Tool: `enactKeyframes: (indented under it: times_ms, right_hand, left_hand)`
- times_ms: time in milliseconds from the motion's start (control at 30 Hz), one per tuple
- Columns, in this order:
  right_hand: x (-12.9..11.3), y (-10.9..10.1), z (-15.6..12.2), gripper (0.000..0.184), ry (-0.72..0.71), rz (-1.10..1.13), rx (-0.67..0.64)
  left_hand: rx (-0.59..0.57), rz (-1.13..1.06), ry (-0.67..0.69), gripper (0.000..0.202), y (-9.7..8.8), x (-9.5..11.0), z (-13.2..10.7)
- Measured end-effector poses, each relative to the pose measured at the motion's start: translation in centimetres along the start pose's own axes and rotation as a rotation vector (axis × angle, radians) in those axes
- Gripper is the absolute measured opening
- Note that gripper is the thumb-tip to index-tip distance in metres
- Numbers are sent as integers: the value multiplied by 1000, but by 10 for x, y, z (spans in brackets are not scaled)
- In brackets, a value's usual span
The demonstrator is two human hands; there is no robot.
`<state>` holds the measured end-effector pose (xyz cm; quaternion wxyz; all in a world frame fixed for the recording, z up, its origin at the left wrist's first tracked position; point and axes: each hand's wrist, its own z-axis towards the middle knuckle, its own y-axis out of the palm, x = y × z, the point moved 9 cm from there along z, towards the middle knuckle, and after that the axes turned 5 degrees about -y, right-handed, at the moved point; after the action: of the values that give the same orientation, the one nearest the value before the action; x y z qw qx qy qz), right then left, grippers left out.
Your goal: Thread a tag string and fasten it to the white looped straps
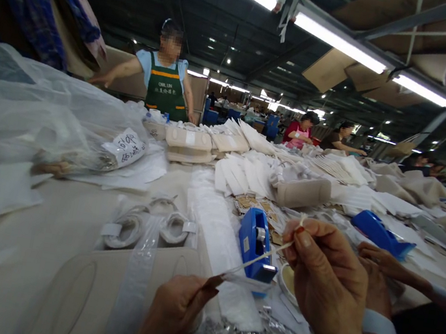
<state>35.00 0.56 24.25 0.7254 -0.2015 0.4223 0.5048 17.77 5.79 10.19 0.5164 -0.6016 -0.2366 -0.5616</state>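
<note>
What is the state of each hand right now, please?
Left hand: closed, pinching the cord near its lower end.
Right hand: closed, pinching the cord near its upper end.

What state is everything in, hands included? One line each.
Left hand: closed, pinching near the cord's lower end
Right hand: closed, pinching the cord's upper part
Pale cord: stretched nearly straight between the hands
Nearer blue tape dispenser: standing
Beige panel: lying down, clear strip across it
Ceiling lights: lit
</note>
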Motion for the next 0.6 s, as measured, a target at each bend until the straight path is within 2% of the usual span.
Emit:
enactKeyframes:
  times_ms: [67,100,233,367,500,600]
  right_hand:
    - [-1,1,-2,10,-4,-10,-17]
    - [-2,2,-3,9,-7,-17,-28]
    - [-5,12,-10,6,-21,-35,-95]
    - [-15,31,-19,7,-34,-27,-202]
    - [-23,53,-26,6,9,-11,-343]
    - [-26,58,-23,7,5,2,-347]
  left_hand:
    - [173,191,197,29,-19,17,0]
    - [244,256,254,28,-26,23,0]
    - [426,428,280,31,-48,32,6]
    - [548,569,322,34,-58,48,13]
    - [538,611,355,35,-53,57,20]
    - [399,485,281,32,-44,49,26]
